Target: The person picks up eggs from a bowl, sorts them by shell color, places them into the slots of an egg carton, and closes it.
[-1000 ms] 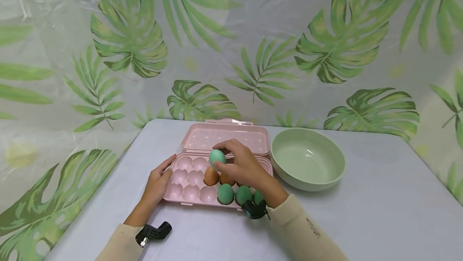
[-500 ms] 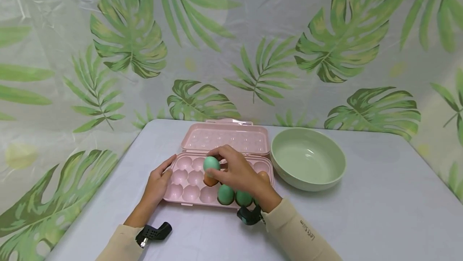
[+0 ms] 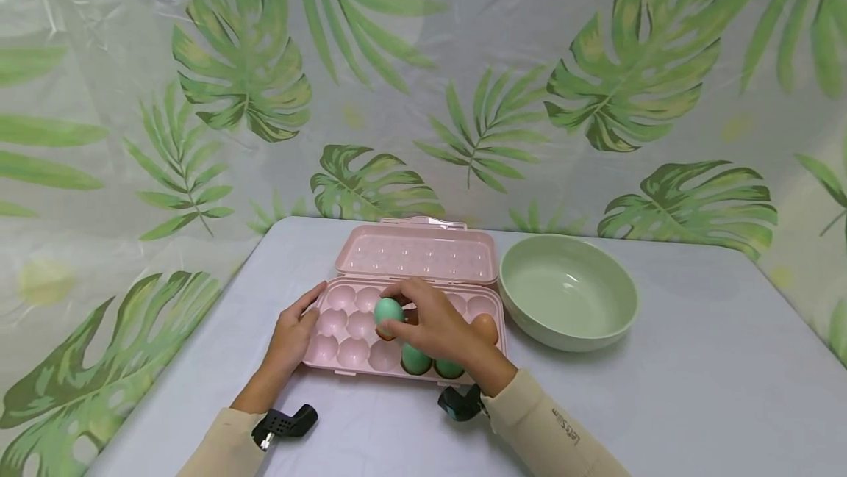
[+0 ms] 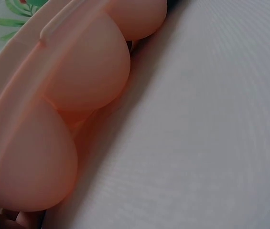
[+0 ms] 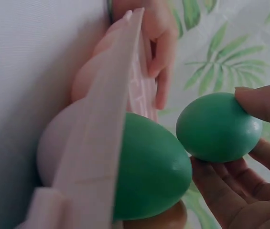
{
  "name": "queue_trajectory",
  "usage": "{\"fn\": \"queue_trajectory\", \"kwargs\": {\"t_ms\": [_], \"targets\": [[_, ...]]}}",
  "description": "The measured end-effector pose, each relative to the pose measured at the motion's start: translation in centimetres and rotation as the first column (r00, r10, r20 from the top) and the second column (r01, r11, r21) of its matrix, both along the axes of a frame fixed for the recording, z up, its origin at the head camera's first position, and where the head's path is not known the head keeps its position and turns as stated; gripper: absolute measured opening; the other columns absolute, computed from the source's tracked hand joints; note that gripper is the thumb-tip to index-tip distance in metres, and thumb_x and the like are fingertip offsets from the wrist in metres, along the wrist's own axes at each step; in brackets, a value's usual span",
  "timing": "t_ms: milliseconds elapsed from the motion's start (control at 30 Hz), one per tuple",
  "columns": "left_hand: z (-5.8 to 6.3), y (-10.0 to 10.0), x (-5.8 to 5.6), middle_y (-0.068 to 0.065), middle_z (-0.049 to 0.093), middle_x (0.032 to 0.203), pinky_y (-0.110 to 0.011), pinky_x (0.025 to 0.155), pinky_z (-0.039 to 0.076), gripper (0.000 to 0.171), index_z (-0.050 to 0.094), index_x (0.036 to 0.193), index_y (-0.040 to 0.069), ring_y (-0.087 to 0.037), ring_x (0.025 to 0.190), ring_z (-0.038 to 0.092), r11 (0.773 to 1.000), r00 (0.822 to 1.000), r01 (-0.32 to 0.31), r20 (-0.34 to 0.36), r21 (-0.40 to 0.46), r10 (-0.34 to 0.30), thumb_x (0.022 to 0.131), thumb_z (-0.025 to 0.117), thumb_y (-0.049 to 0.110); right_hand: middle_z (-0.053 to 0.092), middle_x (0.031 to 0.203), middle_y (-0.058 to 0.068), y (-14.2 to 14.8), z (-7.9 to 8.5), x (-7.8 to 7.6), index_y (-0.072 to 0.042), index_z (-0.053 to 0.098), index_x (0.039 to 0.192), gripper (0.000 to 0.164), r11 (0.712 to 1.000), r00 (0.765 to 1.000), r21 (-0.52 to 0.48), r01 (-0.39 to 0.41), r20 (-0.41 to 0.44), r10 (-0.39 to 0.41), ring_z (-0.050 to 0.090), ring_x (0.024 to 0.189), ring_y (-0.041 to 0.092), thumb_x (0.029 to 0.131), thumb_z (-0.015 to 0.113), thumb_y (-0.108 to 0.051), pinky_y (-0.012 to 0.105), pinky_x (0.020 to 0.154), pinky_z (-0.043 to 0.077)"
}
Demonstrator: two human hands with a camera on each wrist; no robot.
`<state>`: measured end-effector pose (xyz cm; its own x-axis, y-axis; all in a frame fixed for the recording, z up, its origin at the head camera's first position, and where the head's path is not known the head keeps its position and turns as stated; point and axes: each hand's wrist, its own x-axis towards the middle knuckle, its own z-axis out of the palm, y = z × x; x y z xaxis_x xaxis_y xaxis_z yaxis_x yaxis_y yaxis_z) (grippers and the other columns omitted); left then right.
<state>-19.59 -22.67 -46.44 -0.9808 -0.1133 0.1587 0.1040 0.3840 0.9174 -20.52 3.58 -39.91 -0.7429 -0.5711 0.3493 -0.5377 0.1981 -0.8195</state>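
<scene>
In the head view my right hand pinches a green egg between thumb and fingers. The egg hangs above the middle row of a pink egg box, over a mostly covered brown egg. My left hand grips the box's left end. Green eggs sit in front-row cups, and a brown egg shows at the right end of the middle row. My right wrist view shows the pinched egg close to a seated green egg. My right hand hides part of the box.
The box's pink lid lies open behind it. A light green bowl stands to the right, close to the box. Both are on a white-covered table in front of a leaf-patterned sheet.
My right hand has moved the green egg slightly left and down, from the back row to over the middle row. A brown egg at the right has come into sight. My left hand stays put.
</scene>
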Motion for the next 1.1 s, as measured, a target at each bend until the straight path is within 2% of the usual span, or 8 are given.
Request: {"fn": "queue_trajectory", "kwargs": {"t_ms": [333,533,767,1000,1100], "targets": [[-0.1,0.0,0.1,-0.008,0.043,0.148,-0.041,0.115,0.023,0.045,0.047,0.143,0.006,-0.021,0.140,0.031,1.000,1.000,-0.003,0.001,-0.003,0.003,0.098,0.041,0.006,0.057,0.105,0.003,0.1,-0.7,0.5,-0.007,0.061,0.113,0.031,0.999,1.000,0.046,-0.017,-0.009,0.017,0.063,0.094,0.017,0.085,0.073,-0.008,0.028,0.080,0.055],[-0.2,0.1,0.0,-0.008,0.043,0.149,-0.040,0.115,0.023,0.046,0.047,0.143,0.005,-0.021,0.140,0.031,1.000,1.000,0.001,0.001,0.005,-0.001,0.097,0.041,0.006,0.059,0.103,0.002,0.0,-1.1,0.5,-0.007,0.062,0.109,0.027,0.996,0.996,0.083,-0.013,-0.084,0.020,0.061,0.093,0.015,0.085,0.073,-0.007,0.026,0.079,0.055],[-0.2,0.1,-0.2,-0.008,0.043,0.148,-0.040,0.115,0.022,0.045,0.047,0.143,0.006,-0.021,0.140,0.031,1.000,1.000,0.004,0.001,0.001,-0.004,0.098,0.041,0.006,0.062,0.104,0.000,-0.2,-1.1,0.8,-0.008,0.064,0.110,0.029,0.986,0.987,0.164,0.026,-0.162,0.001,0.057,0.087,0.015,0.084,0.074,-0.012,0.032,0.078,0.053],[-0.2,0.1,-0.3,-0.007,0.043,0.149,-0.040,0.116,0.022,0.045,0.047,0.143,0.006,-0.021,0.141,0.030,1.000,1.000,-0.003,0.007,-0.013,0.003,0.098,0.041,0.006,0.059,0.102,-0.003,-0.2,-1.1,1.1,-0.012,0.063,0.109,0.027,0.973,0.983,0.226,0.048,-0.181,-0.006,0.056,0.088,0.013,0.085,0.074,-0.015,0.023,0.080,0.048],[-0.2,0.1,-0.3,-0.007,0.043,0.149,-0.040,0.116,0.022,0.045,0.047,0.143,0.006,-0.021,0.141,0.030,1.000,1.000,-0.003,0.007,-0.010,0.003,0.098,0.041,0.006,0.058,0.103,-0.002,-0.3,-1.1,1.2,-0.012,0.063,0.108,0.027,0.970,0.980,0.236,0.059,-0.198,-0.011,0.056,0.089,0.012,0.084,0.074,-0.016,0.023,0.081,0.048]]}}
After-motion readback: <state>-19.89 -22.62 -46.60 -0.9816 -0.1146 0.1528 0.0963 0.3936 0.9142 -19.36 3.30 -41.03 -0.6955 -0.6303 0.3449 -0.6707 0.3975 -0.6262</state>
